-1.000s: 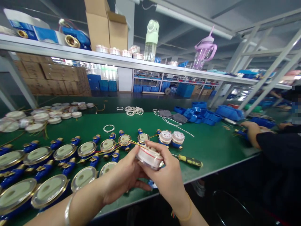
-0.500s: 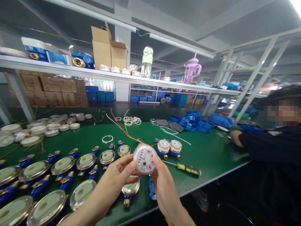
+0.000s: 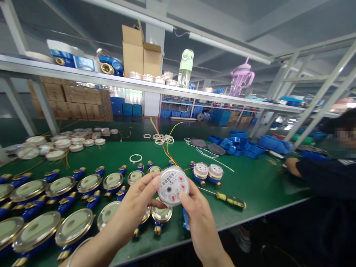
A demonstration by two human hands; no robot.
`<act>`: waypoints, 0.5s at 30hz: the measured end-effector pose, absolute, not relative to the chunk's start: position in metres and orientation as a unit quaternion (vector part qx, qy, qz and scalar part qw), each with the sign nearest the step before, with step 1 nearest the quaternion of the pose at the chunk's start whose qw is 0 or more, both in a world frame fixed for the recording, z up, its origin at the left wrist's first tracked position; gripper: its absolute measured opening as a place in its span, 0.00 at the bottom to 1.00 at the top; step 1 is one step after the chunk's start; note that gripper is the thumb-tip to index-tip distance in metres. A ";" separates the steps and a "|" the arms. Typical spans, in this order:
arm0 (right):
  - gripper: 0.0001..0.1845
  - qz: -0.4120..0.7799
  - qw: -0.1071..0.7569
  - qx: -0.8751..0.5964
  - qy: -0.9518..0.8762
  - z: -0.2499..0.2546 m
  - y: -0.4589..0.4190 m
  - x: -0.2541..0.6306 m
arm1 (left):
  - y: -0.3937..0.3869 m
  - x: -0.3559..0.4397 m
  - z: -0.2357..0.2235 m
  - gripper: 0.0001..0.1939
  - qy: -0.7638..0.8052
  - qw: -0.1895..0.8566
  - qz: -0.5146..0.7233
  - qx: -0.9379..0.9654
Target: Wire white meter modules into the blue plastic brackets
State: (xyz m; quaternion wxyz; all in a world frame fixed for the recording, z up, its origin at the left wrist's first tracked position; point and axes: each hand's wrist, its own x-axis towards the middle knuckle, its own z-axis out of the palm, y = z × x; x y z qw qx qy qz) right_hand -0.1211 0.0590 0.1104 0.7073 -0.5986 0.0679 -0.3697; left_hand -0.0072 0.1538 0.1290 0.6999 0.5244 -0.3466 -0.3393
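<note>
A round water meter register point(image 3: 172, 186) is held up over the bench, its white dial with red pointers facing me. My left hand point(image 3: 147, 194) pinches its left rim between thumb and fingers. On the lower right edge, my right hand point(image 3: 194, 205) grips it with the thumb on the dial's rim. Red and yellow wires point(image 3: 164, 142) rise from behind the register. Below and to the left stand rows of blue and brass water meter bodies point(image 3: 73, 226). Just right of the hands are two meters with dials fitted point(image 3: 200, 171).
A screwdriver point(image 3: 230, 200) lies right of my hands. White rings point(image 3: 135, 158), blue plastic parts point(image 3: 236, 144) and more wired registers point(image 3: 62, 144) rest farther back. A shelf point(image 3: 155, 87) crosses above, holding bottles and a carton. At right, a co-worker's hand point(image 3: 292, 167) is over the bench.
The register has turned between my hands, so its number window now sits at the top and the red pointers lower right. The whole scene has shifted slightly right as the camera turned left.
</note>
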 end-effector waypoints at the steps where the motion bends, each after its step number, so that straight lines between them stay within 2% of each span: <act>1: 0.24 -0.372 0.700 -0.606 0.069 0.112 0.060 -0.122 | 0.154 -0.008 0.130 0.23 -0.348 0.705 -0.334 0.520; 15: 0.28 -0.397 0.656 -0.635 0.098 0.104 0.070 -0.132 | 0.155 -0.012 0.131 0.24 -0.374 0.706 -0.314 0.513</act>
